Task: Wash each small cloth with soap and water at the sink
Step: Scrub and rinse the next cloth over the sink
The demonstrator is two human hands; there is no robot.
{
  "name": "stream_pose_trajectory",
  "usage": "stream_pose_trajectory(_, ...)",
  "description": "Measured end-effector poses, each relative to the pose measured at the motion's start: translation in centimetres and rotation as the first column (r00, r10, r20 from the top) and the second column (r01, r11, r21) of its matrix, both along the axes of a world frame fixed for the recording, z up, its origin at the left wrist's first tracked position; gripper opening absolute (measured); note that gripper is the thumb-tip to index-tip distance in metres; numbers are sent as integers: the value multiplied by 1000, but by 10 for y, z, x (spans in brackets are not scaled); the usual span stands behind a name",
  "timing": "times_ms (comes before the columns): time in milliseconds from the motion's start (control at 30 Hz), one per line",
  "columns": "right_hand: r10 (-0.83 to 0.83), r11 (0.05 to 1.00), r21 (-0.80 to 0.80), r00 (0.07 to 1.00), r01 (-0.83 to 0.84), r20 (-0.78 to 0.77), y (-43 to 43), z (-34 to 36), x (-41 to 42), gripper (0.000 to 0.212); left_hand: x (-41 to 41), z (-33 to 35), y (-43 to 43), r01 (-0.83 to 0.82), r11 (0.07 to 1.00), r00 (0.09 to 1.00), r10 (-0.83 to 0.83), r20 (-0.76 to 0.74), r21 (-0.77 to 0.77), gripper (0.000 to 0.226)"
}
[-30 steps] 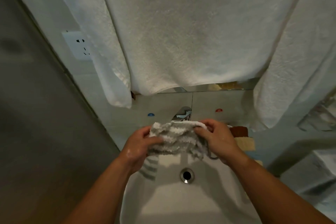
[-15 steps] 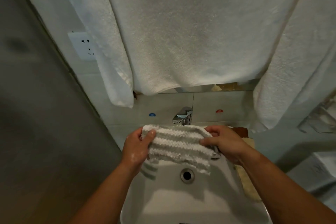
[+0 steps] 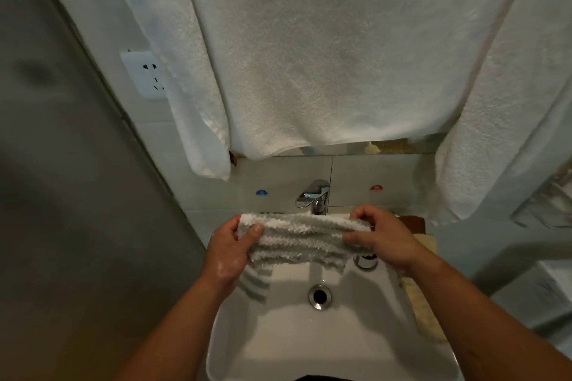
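1. A wide white towel point(image 3: 325, 56) and a second towel point(image 3: 510, 102) to its right both run off the top edge, so what they hang from is out of frame.
2. The wide towel's left fold covers the right edge of a wall socket point(image 3: 144, 74).
3. The striped cloth point(image 3: 300, 238), gripped by the left hand point(image 3: 229, 254) and right hand point(image 3: 383, 241), hides the spout of the tap point(image 3: 314, 195) and the left hand's fingers.
4. The right hand and forearm cover parts of a brown cloth point(image 3: 413, 221) and a beige cloth point(image 3: 424, 312) beside the sink point(image 3: 309, 349), whose near rim is cut by the bottom edge.
5. A blue sticker point(image 3: 262, 192) and a red sticker point(image 3: 375, 187) on the far tiles are too small to read.
6. A pale shape point(image 3: 544, 210) at far right is blurred beyond telling.
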State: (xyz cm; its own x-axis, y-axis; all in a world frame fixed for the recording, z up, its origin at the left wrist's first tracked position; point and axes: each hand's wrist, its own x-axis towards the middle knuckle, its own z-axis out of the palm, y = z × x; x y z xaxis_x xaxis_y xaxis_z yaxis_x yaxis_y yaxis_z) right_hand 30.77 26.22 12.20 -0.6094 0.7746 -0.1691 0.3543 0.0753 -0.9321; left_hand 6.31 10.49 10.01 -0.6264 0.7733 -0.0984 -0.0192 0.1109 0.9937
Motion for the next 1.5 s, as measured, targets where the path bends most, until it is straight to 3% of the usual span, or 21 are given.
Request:
stream_pose_trajectory(167,-22,988,156,998,12,60,3,-1,2,10,-2,5,-1,-31,999,997,32,-71,21,7)
stream_pose_trajectory(300,28,971,233,992,-56,124,2,2,2,36,-2,8,-1,-43,998,994,47,-95,39,7)
stream_pose_trajectory(400,4,989,149,996,-16,84,-2,-2,-3,44,1,8,1,-29,999,996,32,-85,45,7)
stream_pose_trajectory(467,-109,993,-46,994,109,-2,-5,-5,-9,44,4,8,3,-20,999,998,23,-59,43,6)
stream_pose_trajectory(533,-74,975,-213,995,56,-74,-8,-9,-12,31,7,7,4,-25,1000,997,27,-69,17,5)
stream_pose_trajectory(600,55,978,-196,993,-74,-103,-11,-11,-13,27,7,3,5,-36,999,995,34,-90,-19,5)
stream_pose_trajectory(667,8,990,-140,995,-22,-98,-10,-16,-13,30,3,-2,5,-44,997,994,38,-106,-55,5)
stream_pose_trajectory(767,-127,990,-78,985,118,-113,-6,-15,-12,15,-4,-6,3,-99,992,984,85,-155,-79,7)
stream_pose_trajectory(867,-187,982,24,982,187,-18,-4,-17,-9,40,-6,-9,2,-120,989,961,93,-261,-91,10)
stream_pose_trajectory(1033,-309,945,-81,946,317,101,-7,-19,-17,60,3,-12,2,-60,994,993,50,-106,-93,7)
stream_pose_trajectory(1133,-258,936,-260,965,236,-53,-10,-18,-19,42,7,-11,3,-48,993,996,40,-78,-105,8)
stream_pose_trajectory(1233,-137,982,-142,988,126,-67,-10,-25,-17,21,4,-13,3,-68,992,989,53,-139,-106,12)
stream_pose_trajectory(1367,-231,973,0,973,231,-10,-7,-35,-17,20,4,-17,3,-168,977,863,80,-498,-134,12)
stream_pose_trajectory(1500,-384,896,265,922,357,57,-13,-40,-25,30,16,-18,3,-167,981,772,68,-631,-98,17)
